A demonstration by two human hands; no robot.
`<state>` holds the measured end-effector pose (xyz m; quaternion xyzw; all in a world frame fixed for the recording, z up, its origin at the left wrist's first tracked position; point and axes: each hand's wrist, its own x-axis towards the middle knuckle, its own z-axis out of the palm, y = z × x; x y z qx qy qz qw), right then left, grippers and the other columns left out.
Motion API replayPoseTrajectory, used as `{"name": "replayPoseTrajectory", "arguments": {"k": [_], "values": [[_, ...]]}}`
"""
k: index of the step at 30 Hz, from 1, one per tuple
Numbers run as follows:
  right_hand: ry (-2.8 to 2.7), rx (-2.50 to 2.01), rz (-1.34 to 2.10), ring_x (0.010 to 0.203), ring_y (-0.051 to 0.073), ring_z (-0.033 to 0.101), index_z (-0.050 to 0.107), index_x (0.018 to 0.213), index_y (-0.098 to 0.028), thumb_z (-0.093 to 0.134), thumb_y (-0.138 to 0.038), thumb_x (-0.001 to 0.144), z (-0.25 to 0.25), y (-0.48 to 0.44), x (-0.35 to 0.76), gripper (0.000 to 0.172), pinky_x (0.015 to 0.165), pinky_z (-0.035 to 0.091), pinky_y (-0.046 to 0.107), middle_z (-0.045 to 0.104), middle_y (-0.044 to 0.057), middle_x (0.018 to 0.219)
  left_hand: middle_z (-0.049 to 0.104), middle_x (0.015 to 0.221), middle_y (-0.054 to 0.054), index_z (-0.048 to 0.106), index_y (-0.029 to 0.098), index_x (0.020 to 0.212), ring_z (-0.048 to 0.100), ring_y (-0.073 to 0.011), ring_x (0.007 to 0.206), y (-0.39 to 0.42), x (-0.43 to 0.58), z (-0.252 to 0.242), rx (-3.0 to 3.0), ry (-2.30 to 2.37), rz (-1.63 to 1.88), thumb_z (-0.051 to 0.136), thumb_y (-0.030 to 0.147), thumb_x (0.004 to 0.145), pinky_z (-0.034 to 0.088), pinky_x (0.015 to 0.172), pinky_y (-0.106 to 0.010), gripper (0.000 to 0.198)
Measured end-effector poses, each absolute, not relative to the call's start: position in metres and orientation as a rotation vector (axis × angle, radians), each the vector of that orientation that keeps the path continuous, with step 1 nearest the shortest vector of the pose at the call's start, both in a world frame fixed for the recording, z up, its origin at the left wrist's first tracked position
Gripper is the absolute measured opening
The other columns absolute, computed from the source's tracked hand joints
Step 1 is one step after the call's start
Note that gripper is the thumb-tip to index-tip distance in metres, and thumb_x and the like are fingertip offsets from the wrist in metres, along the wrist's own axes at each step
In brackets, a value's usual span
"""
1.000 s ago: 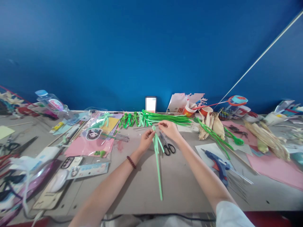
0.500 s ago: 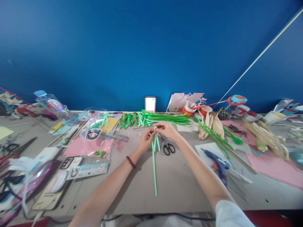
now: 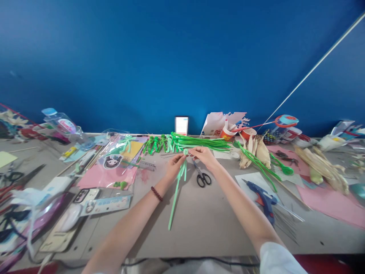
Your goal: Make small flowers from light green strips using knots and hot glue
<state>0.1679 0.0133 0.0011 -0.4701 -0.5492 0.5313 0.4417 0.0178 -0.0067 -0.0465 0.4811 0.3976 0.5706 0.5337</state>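
A light green pipe-cleaner figure (image 3: 180, 176) with a small round loop at its top is held between my two hands over the middle of the table. My left hand (image 3: 177, 163) pinches it just below the loop, and its long strands hang down toward the lower left. The fingertips of my right hand (image 3: 199, 154) are closed at the right side of the loop. Black-handled scissors (image 3: 203, 179) lie under my right wrist. Behind my hands is a bundle of green pipe cleaners (image 3: 205, 143), beside several finished-looking twisted green figures (image 3: 158, 144).
A blue glue gun (image 3: 264, 199) lies on white paper at the right, near dried husks (image 3: 261, 152). Pink paper in a plastic bag (image 3: 108, 173), a phone (image 3: 85, 196) and a bottle (image 3: 63, 123) are at the left. A blue wall (image 3: 182, 64) rises behind.
The hanging strands have swung to the left, and the top loop now shows between my fingertips. My hands have stayed in nearly the same place.
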Motion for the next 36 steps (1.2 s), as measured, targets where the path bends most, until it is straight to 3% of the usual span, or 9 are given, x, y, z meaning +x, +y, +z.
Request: {"name": "replayPoseTrajectory", "arguments": {"k": [7,17,30,36], "values": [[-1.103,-1.18,1.491,0.065,0.013,0.056,0.072,0.075,-0.016,0.075,-0.039,0.056,-0.007,0.012,0.159,0.03,0.049,0.041,0.021,0.068,0.006,0.078,0.068,0.082,-0.005,0.068,0.019,0.081,0.06,-0.0165,0.076,-0.004,0.015,-0.05,1.151,0.993,1.342,0.069,0.045,0.069,0.045,0.069,-0.028,0.029],[-1.034,-1.202,1.622,0.05,0.007,0.042,0.062,0.06,-0.015,0.078,-0.042,0.053,-0.012,0.014,0.155,0.032,0.044,0.031,0.02,0.05,-0.004,0.053,0.065,0.069,-0.002,0.065,0.017,0.07,0.054,-0.014,0.064,-0.004,0.016,-0.049,1.215,0.941,1.309,0.069,0.047,0.068,0.043,0.062,-0.027,0.03],[-1.397,-1.278,1.147,0.064,0.014,0.058,0.069,0.087,-0.016,0.065,-0.037,0.068,-0.015,0.012,0.155,0.029,0.053,0.046,0.023,0.068,0.005,0.077,0.059,0.065,0.0,0.061,0.017,0.068,0.05,-0.0113,0.061,-0.004,0.012,-0.05,1.229,1.05,1.427,0.067,0.04,0.07,0.04,0.06,-0.024,0.024],[-1.505,-1.281,1.018,0.064,0.015,0.06,0.07,0.086,-0.017,0.062,-0.032,0.068,-0.025,0.014,0.154,0.025,0.056,0.048,0.025,0.069,0.004,0.076,0.06,0.068,-0.002,0.061,0.016,0.068,0.053,-0.0131,0.064,-0.005,0.014,-0.053,1.466,1.202,1.446,0.062,0.033,0.074,0.039,0.056,-0.023,0.018]]}}
